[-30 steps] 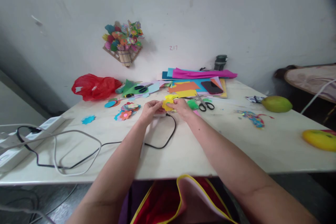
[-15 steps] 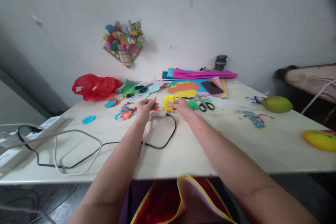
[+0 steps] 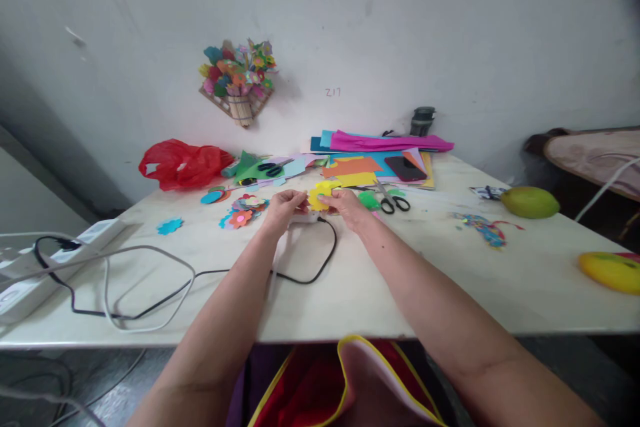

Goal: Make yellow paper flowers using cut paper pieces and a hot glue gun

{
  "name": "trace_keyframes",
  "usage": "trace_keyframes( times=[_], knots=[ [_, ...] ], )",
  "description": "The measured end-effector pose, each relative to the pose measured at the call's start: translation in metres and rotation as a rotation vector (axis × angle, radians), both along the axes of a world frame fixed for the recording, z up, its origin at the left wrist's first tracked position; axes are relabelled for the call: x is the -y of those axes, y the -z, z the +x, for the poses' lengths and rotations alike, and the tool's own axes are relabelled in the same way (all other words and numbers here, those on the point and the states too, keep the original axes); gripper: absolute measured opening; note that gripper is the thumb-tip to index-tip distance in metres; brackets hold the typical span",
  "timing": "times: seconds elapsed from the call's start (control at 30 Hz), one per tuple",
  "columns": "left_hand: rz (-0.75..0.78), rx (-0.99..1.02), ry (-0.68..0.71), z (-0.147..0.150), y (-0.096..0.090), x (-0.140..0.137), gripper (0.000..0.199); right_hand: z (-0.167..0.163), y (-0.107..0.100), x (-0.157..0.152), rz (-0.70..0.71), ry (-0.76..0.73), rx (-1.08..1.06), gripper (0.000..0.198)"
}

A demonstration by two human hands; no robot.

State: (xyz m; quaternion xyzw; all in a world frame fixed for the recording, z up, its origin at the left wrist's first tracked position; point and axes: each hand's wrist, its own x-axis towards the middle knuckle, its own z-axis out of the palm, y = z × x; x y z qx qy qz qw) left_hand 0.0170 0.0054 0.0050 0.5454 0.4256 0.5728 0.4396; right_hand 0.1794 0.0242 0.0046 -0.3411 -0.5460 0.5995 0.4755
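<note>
Over the middle of the table, my right hand (image 3: pixel 347 205) pinches a yellow paper flower (image 3: pixel 320 199) between thumb and fingers. The thumb and fingertips of my left hand (image 3: pixel 284 207) are closed at that flower's left edge. Below both hands lies a white tool (image 3: pixel 301 218) with a black cord, partly hidden by my fingers. Close to my left hand is a pile of coloured paper flowers (image 3: pixel 241 217). Green paper pieces (image 3: pixel 369 200) and black-handled scissors (image 3: pixel 389 203) lie just beyond my right hand.
Coloured sheets (image 3: pixel 350 167), a phone (image 3: pixel 405 169) and a red plastic bag (image 3: pixel 185 165) are at the back. Loose cables and a power strip (image 3: pixel 95 237) occupy the left. Toward the right lie a green mango (image 3: pixel 530 202) and a yellow one (image 3: pixel 610 271).
My left hand has moved right, its fingertips coming from a gap to the yellow flower's edge. In my right hand the flower now faces me more squarely. The view has shifted slightly.
</note>
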Motion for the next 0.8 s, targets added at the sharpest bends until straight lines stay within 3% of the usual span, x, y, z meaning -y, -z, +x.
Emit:
trace_keyframes(
  times=[0.13, 0.43, 0.8],
  knots=[
    [-0.017, -0.031, 0.054, 0.0012, -0.0023, 0.0033, 0.034, -0.0011, 0.0009, -0.0002, 0.012, 0.019, 0.040, 0.029],
    [-0.017, -0.036, -0.008, 0.0010, -0.0005, 0.0008, 0.033, 0.0026, 0.0032, -0.0013, 0.027, -0.011, 0.033, 0.041],
    [0.000, -0.115, 0.006, 0.0033, 0.0008, 0.0015, 0.033, -0.0045, 0.0080, -0.0032, 0.077, 0.046, 0.120, 0.037]
  ],
)
